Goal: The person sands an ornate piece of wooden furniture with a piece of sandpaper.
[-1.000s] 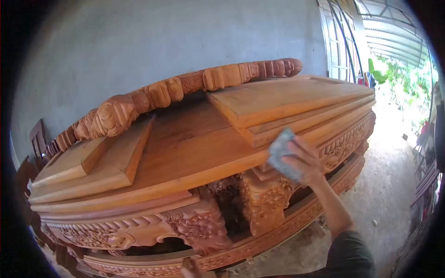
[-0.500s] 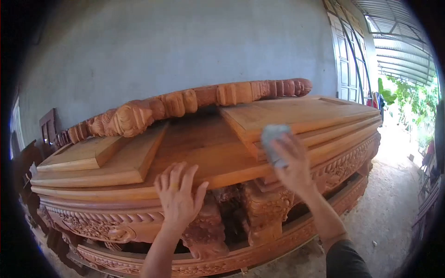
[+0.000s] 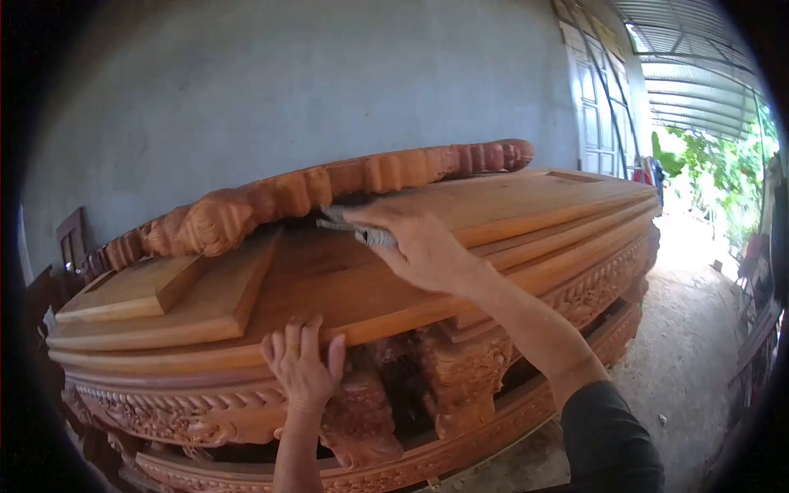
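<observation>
Orange-red hardwood fills the frame as a person works on a large carved wooden piece set against a grey wall. Below and in front of the carved rail, which lies along the back of the top, a stepped panel rests at the left. Lower again from the rail, the left hand lies spread with its fingers hooked over the front moulding, holding nothing (a brace, by the look of it). Just under the rail's middle, the right hand presses a grey sheet flat beneath palm and fingers, at the corner of a second stepped panel that runs off below the rail's right half. The step in hand appears to be rubbing down the surface there. A further stroke would call for even pressure and care not to snag the panel's edge or the rail. The sheet looks thin and crumpled and is mostly hidden by the fingers; whether it is cloth or abrasive paper cannot be told. Right of the rail's end stands a pale door.
</observation>
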`<state>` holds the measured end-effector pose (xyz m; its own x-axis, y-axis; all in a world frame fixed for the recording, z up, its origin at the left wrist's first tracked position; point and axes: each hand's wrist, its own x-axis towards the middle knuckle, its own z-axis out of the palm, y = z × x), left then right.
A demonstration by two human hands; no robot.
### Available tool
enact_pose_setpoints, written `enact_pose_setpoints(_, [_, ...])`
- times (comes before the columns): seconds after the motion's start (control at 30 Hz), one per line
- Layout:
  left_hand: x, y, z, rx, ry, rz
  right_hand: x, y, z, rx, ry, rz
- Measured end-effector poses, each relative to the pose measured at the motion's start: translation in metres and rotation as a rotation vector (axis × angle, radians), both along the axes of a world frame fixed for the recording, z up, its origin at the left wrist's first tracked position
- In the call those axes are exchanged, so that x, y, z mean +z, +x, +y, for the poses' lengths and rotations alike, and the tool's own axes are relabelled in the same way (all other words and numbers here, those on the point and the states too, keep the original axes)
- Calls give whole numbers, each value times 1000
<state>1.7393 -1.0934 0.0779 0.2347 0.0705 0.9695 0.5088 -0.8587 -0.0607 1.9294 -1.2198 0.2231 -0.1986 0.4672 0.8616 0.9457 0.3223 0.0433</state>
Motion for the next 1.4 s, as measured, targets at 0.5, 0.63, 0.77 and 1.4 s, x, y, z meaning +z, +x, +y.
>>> enact_pose_setpoints(0.5, [4, 1, -8, -48, -23, -21, -35, 283, -175, -1110, 75, 295])
enact_pose_setpoints(0.63, [2, 1, -6, -47, -13, -21, -34, 155, -115, -676, -15, 197])
enact_pose_setpoints(0.77, [-1, 2, -4, -21, -26, -9, -25, 103, -74, -334, -81, 54])
enact_pose_setpoints(1.4, [-2, 3, -7, -4, -56, 7, 26, 126, 23, -518, -578, 103])
